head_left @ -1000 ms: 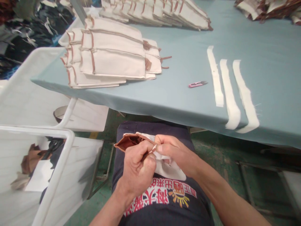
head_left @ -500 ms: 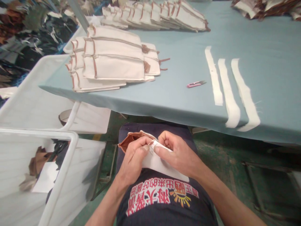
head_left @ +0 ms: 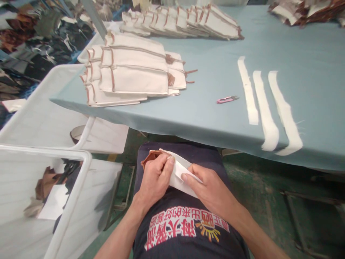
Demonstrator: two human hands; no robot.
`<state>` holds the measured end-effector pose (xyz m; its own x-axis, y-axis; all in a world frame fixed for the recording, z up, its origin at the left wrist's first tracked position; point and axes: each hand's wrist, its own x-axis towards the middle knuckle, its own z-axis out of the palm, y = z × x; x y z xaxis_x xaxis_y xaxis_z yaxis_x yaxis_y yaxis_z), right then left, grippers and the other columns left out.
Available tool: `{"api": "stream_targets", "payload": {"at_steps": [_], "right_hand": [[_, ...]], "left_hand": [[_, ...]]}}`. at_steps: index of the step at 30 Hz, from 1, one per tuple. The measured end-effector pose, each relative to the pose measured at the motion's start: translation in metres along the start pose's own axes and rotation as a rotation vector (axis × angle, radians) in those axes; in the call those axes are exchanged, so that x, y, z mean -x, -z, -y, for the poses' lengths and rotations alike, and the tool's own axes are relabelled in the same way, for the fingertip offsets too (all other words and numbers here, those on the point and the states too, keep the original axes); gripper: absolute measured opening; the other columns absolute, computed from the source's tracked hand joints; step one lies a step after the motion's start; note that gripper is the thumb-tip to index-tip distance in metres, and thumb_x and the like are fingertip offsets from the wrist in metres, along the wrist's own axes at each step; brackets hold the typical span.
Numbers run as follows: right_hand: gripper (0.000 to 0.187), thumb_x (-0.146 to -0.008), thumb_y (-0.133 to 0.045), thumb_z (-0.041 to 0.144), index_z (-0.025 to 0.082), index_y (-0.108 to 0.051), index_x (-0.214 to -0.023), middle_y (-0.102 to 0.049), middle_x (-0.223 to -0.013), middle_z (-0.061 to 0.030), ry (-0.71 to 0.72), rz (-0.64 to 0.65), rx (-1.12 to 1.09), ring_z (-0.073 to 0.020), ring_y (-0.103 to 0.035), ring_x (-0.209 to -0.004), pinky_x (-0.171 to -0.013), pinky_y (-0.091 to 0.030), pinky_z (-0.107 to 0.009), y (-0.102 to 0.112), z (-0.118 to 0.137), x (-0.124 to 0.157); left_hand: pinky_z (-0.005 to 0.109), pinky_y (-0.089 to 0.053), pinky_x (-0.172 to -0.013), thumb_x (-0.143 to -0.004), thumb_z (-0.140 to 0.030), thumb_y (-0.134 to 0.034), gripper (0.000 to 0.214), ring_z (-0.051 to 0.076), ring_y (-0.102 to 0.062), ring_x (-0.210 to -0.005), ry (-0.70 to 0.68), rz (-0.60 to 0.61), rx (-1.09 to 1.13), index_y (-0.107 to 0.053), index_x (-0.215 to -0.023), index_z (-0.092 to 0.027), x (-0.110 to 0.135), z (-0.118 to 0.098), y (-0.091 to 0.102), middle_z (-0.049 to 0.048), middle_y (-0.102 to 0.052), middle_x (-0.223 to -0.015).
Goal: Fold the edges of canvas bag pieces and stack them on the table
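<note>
Over my lap I hold a white fabric piece (head_left: pixel 181 177) with a brown lining showing at its left end. My left hand (head_left: pixel 156 176) is closed on it close to the brown end, thumb on top. Farther along the white part, my right hand (head_left: pixel 206 183) pinches its edge between thumb and fingers. The fingertips of both hands are partly hidden by the fabric. On the table ahead lie a stack of sewn white pieces with brown trim (head_left: pixel 137 73), a pair of pink thread snips (head_left: pixel 227 100) and three white strips, the middle one (head_left: pixel 262 108) curling at its near end.
The blue-covered table (head_left: pixel 210 122) ends just beyond my knees. White bins (head_left: pixel 86 165) stand at my left, the nearer one holding brown and dark scraps (head_left: pixel 47 187). Another row of white pieces (head_left: pixel 178 19) lies at the back, and a brown-and-white bundle (head_left: pixel 304 10) at the far right.
My right hand has slid right and down along the white fabric, away from my left hand. Less of the brown lining shows now. My view has shifted slightly.
</note>
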<state>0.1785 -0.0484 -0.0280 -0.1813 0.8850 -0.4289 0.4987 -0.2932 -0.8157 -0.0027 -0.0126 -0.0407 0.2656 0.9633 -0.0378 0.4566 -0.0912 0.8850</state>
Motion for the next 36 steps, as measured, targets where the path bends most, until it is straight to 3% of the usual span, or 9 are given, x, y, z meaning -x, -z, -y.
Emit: {"api": "stream_targets", "payload": {"at_steps": [4,9,13,16,20,23,29,33,36], "right_hand": [[0.038,-0.099,-0.043,0.044,0.021,-0.047,-0.069,-0.043,-0.062,0.0040,-0.029,0.049,-0.083,-0.0125,-0.041,-0.058,-0.055,-0.028,-0.026,-0.008,-0.017,0.016],[0.052,-0.103,-0.033,0.055,0.020,-0.056,-0.073,-0.049,-0.051,0.0036,-0.112,0.102,-0.151,-0.0134,-0.046,-0.050,-0.053,-0.035,-0.026,-0.009,-0.043,0.043],[0.052,-0.102,-0.041,0.058,0.022,-0.065,-0.073,-0.070,-0.067,-0.0031,-0.035,0.208,0.005,-0.0187,-0.064,-0.063,-0.059,-0.047,-0.027,0.020,-0.053,0.058],[0.037,-0.097,-0.052,0.055,0.025,-0.071,-0.085,-0.076,-0.078,-0.0035,-0.022,0.074,0.210,-0.0231,-0.072,-0.073,-0.066,-0.053,-0.030,0.052,-0.052,0.057],[0.032,-0.091,-0.063,0.051,0.022,-0.070,-0.103,-0.079,-0.093,-0.0076,0.126,-0.282,0.165,-0.0242,-0.075,-0.081,-0.072,-0.059,-0.033,0.073,-0.028,0.041],[0.027,-0.088,-0.068,0.039,0.023,-0.068,-0.109,-0.078,-0.103,-0.0070,0.430,-0.355,0.083,-0.0223,-0.074,-0.091,-0.082,-0.059,-0.032,0.067,0.006,0.027],[0.055,-0.080,-0.082,0.039,0.019,-0.059,-0.125,-0.071,-0.124,-0.0097,0.839,-0.146,0.052,-0.0225,-0.069,-0.112,-0.096,-0.053,-0.030,0.049,0.068,-0.001],[0.039,-0.082,-0.080,0.044,0.017,-0.065,-0.106,-0.074,-0.090,-0.0030,0.991,-0.040,0.100,-0.0160,-0.068,-0.080,-0.077,-0.050,-0.026,0.051,0.076,-0.020],[0.030,-0.083,-0.079,0.044,0.018,-0.064,-0.083,-0.063,-0.067,0.0040,0.971,-0.046,0.245,-0.0107,-0.056,-0.060,-0.061,-0.039,-0.024,0.057,0.075,-0.024]], "left_hand": [[0.025,-0.032,-0.056,-0.105,-0.038,-0.043,0.041,0.011,-0.040,-0.057,-0.023,0.030,0.081,-0.050,-0.070,-0.018,-0.006,-0.005,0.005,-0.0041,-0.046,-0.063],[0.026,-0.035,-0.061,-0.102,-0.031,-0.048,0.036,0.012,-0.046,-0.063,-0.139,0.068,0.138,-0.052,-0.069,-0.017,-0.014,-0.013,0.022,-0.0016,-0.052,-0.067],[0.027,-0.037,-0.066,-0.103,-0.030,-0.047,0.039,0.014,-0.048,-0.069,-0.177,0.099,0.123,-0.047,-0.065,-0.018,-0.017,-0.022,0.038,0.0002,-0.052,-0.069],[0.027,-0.040,-0.069,-0.101,-0.028,-0.050,0.036,0.015,-0.050,-0.073,-0.234,0.238,0.141,-0.049,-0.067,-0.018,-0.015,-0.034,0.047,0.0008,-0.055,-0.072],[0.026,-0.038,-0.064,-0.097,-0.032,-0.059,0.033,0.014,-0.046,-0.069,-0.234,0.346,0.142,-0.049,-0.069,-0.018,-0.013,-0.050,0.053,-0.0007,-0.050,-0.069],[0.025,-0.036,-0.061,-0.098,-0.034,-0.055,0.038,0.013,-0.044,-0.066,-0.228,0.361,0.118,-0.045,-0.065,-0.018,-0.012,-0.060,0.057,-0.0015,-0.046,-0.066],[0.024,-0.045,-0.066,-0.092,-0.021,-0.054,0.016,0.015,-0.058,-0.073,-0.217,0.420,0.080,-0.069,-0.090,-0.016,-0.008,-0.078,0.070,0.0032,-0.067,-0.082],[0.023,-0.038,-0.055,-0.094,-0.022,-0.049,0.024,0.012,-0.048,-0.059,-0.165,0.446,0.020,-0.070,-0.083,-0.016,-0.005,-0.087,0.073,-0.0004,-0.058,-0.066],[0.022,-0.036,-0.056,-0.097,-0.023,-0.052,0.025,0.010,-0.049,-0.061,-0.133,0.415,-0.048,-0.067,-0.079,-0.016,-0.005,-0.089,0.072,-0.0018,-0.059,-0.068]]}}
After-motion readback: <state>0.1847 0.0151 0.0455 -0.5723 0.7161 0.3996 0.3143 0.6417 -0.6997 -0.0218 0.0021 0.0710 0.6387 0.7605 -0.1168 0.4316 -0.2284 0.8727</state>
